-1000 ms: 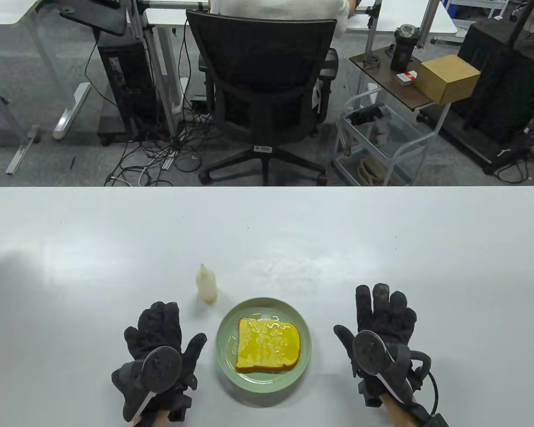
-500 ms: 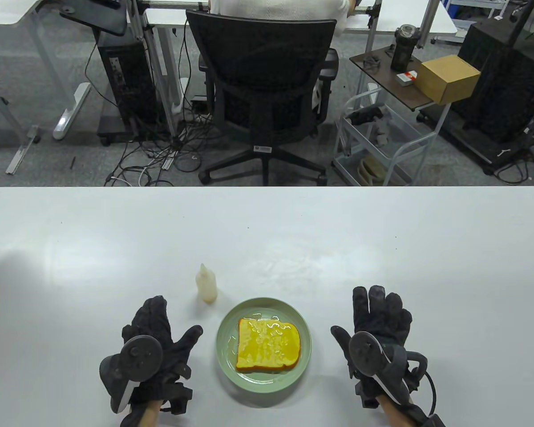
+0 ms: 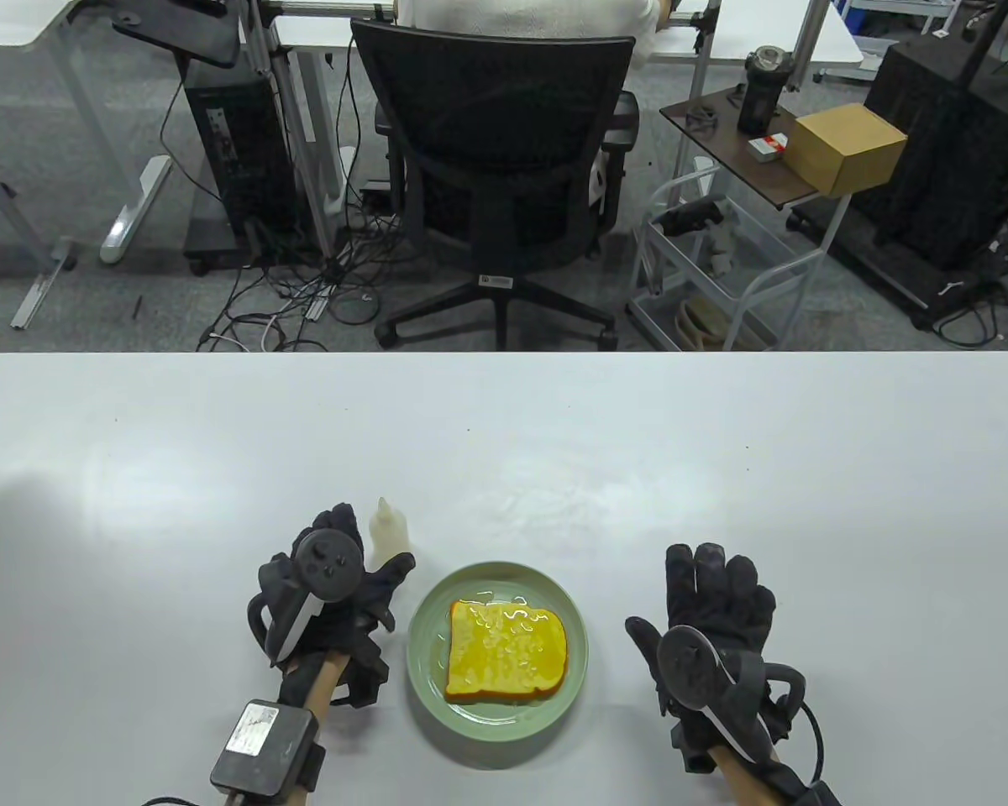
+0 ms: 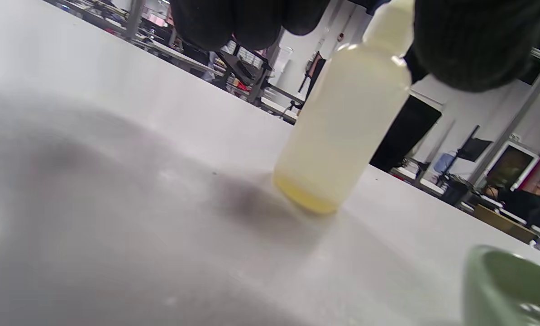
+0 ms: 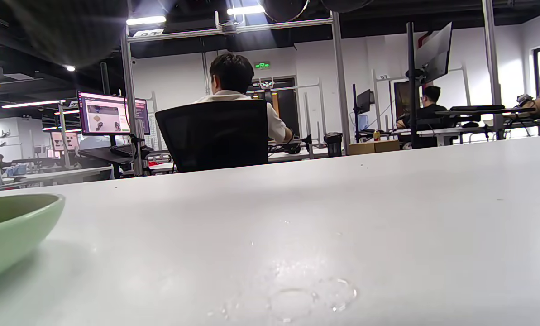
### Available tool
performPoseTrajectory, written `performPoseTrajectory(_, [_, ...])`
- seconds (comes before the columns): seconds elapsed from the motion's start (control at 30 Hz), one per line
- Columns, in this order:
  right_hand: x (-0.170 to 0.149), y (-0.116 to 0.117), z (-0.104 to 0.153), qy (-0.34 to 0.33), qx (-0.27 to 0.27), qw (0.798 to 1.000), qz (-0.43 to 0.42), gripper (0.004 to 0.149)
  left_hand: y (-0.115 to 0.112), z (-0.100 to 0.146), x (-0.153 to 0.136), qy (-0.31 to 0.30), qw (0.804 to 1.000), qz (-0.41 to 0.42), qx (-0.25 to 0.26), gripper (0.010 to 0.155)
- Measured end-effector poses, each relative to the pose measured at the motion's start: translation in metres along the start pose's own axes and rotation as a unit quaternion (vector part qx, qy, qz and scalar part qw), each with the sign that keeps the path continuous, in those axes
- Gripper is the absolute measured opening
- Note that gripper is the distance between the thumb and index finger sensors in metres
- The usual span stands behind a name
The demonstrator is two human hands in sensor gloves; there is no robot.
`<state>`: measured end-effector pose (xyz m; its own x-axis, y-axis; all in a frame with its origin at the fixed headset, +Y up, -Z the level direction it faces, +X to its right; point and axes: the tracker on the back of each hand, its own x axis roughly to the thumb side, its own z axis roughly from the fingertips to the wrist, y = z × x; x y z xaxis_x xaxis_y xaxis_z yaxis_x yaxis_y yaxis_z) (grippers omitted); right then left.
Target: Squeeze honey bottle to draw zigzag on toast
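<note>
Translucent plastic: a small pale squeeze bottle of honey [image 3: 390,533] with a cone nozzle stands upright on the white table [image 3: 504,437], just beyond and left of the plate.
Plate: a round pale green plate [image 3: 437,684] sits near the table's front edge, between my two hands.
Toast: a square yellow slice of toast [image 3: 506,651] lies flat on the plate, its top glossy with wet, squiggly streaks.
Left hand: my black-gloved left hand [image 3: 340,579] is at the bottle, fingers spread around it; I cannot tell whether they touch it yet.
Right hand: my black-gloved right hand [image 3: 710,625] lies flat and open-fingered on the table, right of the plate, holding nothing.
Doing this step well: I judge I should wrap the bottle's middle, not its soft shoulder, and lift it straight up before tipping, so nothing squirts early.
Left wrist view only: fingers [image 4: 469,45] sit behind the bottle's shoulder, and only a thin amber layer of honey [image 4: 308,199] remains at the base.
Table view only: it shows where the toast lies relative to the bottle.
Right wrist view only: a clear wet smear [image 5: 292,296] lies on the table.
</note>
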<state>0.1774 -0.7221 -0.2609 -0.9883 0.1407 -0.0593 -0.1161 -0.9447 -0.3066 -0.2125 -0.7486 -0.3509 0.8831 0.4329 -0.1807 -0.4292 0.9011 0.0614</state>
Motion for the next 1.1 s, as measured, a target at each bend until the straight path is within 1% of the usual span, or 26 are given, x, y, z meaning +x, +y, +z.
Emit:
performPoseTrajectory(0.07, [0.002,0.0,0.001,-0.005,-0.002,1.0,0.004,0.09,-0.006,-0.008,0.001,-0.003,1.0,0.015,-0.006,0.1])
performPoseTrajectory(0.17, [0.006,0.0,0.002,-0.017,-0.006,1.0,0.016,0.09,-0.013,-0.018,0.005,-0.005,1.0,-0.001,-0.006,0.1])
performPoseTrajectory(0.27, [0.007,0.001,0.003,-0.021,-0.004,1.0,0.015,0.09,-0.017,-0.024,0.006,-0.01,1.0,0.002,-0.002,0.097])
performPoseTrajectory(0.3, [0.008,0.001,0.003,-0.022,-0.003,1.0,0.016,0.09,-0.018,-0.025,0.006,-0.01,1.0,0.005,0.007,0.093])
performPoseTrajectory(0.33, [0.008,0.001,0.003,-0.023,-0.002,1.0,0.018,0.09,-0.019,-0.027,0.005,-0.014,1.0,0.008,0.014,0.09])
performPoseTrajectory(0.47, [0.009,0.001,0.004,-0.027,0.001,0.999,0.019,0.09,-0.02,-0.029,0.004,-0.012,1.0,0.009,0.01,0.086])
performPoseTrajectory(0.63, [0.013,0.003,0.005,-0.034,0.003,0.999,0.024,0.09,-0.02,-0.03,0.002,-0.012,1.0,0.021,-0.004,0.086])
performPoseTrajectory(0.7, [0.014,0.003,0.005,-0.036,0.003,0.999,0.023,0.09,-0.02,-0.029,0.002,-0.012,1.0,0.024,-0.002,0.085])
performPoseTrajectory(0.73, [0.015,0.002,0.006,-0.037,0.002,0.999,0.023,0.09,-0.019,-0.028,0.002,-0.016,0.999,0.028,0.004,0.084])
performPoseTrajectory(0.83, [0.016,0.0,0.006,-0.04,-0.004,0.999,0.019,0.09,-0.009,-0.018,0.003,-0.042,0.997,0.041,0.048,0.082])
performPoseTrajectory(0.87, [0.017,-0.001,0.006,-0.041,-0.005,0.999,0.018,0.09,-0.005,-0.015,0.004,-0.046,0.997,0.041,0.049,0.082])
performPoseTrajectory(0.97, [0.02,-0.004,0.003,-0.043,-0.008,0.999,0.016,0.089,0.011,0.0,0.009,-0.068,0.994,0.051,0.066,0.082])
performPoseTrajectory(1.03, [0.022,-0.01,-0.001,-0.041,-0.014,0.999,0.008,0.088,0.025,0.015,0.014,-0.087,0.991,0.058,0.085,0.082])
performPoseTrajectory(1.1, [0.025,-0.016,-0.004,-0.039,-0.024,0.999,-0.004,0.086,0.036,0.028,0.019,-0.099,0.985,0.062,0.124,0.082])
